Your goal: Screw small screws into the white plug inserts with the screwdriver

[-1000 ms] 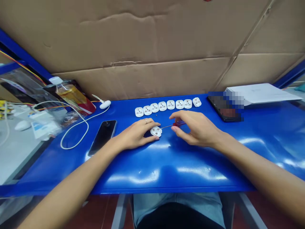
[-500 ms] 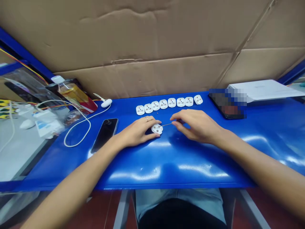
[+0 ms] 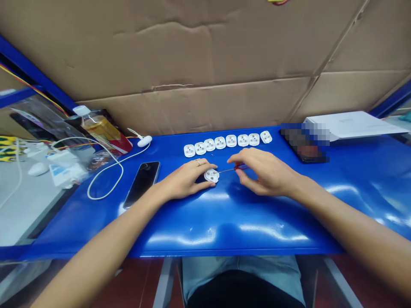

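Note:
Between the thumb and fingers of my left hand (image 3: pixel 192 177) is a small white plastic part (image 3: pixel 212 175) with metal pieces inside, held on the blue table. My right hand (image 3: pixel 261 171) grips a screwdriver (image 3: pixel 227 170) with a thin metal shaft and a reddish handle, mostly hidden by the fingers. The shaft points left and its tip meets the white part. Behind both hands, several similar white parts (image 3: pixel 220 143) stand in a row.
A phone (image 3: pixel 141 184) lies left of my left forearm, near a looped white cable (image 3: pixel 122 164) and a tilted bottle (image 3: pixel 102 130). At the right back are a dark device (image 3: pixel 300 143) and a white box (image 3: pixel 353 124). Cardboard (image 3: pixel 205 64) walls off the back.
The fingers of my right hand have opened slightly and shifted a little right along the screwdriver, showing its reddish handle. My left hand still holds the white part. The view has tilted slightly.

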Motion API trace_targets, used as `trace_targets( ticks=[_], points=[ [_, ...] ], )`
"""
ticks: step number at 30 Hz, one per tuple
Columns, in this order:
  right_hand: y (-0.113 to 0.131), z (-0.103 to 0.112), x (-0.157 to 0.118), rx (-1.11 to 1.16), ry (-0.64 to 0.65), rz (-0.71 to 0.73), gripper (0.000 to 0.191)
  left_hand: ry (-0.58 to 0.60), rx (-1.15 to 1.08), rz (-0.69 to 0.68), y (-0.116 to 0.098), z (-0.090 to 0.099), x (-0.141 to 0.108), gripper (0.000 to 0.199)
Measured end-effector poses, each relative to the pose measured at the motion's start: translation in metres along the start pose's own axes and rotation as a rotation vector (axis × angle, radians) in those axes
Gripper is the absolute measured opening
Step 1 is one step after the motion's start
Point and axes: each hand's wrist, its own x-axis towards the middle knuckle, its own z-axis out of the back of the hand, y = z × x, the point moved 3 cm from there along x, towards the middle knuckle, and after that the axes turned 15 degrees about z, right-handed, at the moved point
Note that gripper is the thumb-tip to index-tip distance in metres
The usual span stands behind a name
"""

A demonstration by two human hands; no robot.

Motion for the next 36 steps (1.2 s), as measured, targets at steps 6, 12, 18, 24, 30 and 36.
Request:
trace_targets(
  ticks=[6,12,18,24,30,36],
  points=[
    [0.002,-0.002,0.0,0.047,0.041,0.001,0.019,-0.02,0.011,-0.026,0.0,0.0,0.0,0.048],
    [0.0,0.0,-0.001,0.035,-0.019,-0.039,0.017,-0.006,-0.007,-0.008,-0.001,0.001,0.0,0.048],
    [-0.006,0.004,-0.002,0.01,-0.084,-0.122,0.018,-0.036,-0.158,0.061,-0.001,0.004,0.001,0.061],
    [-0.023,-0.012,-0.008,0.022,-0.033,-0.281,0.023,-0.21,-0.235,0.15,0.004,0.004,0.005,0.043],
    [-0.025,-0.024,-0.013,0.124,0.001,-0.302,0.03,-0.169,-0.173,0.152,0.006,-0.007,0.009,0.052],
    [-0.023,-0.026,-0.012,0.126,-0.018,-0.298,0.033,-0.162,-0.174,0.173,0.007,-0.009,0.013,0.057]
  ],
)
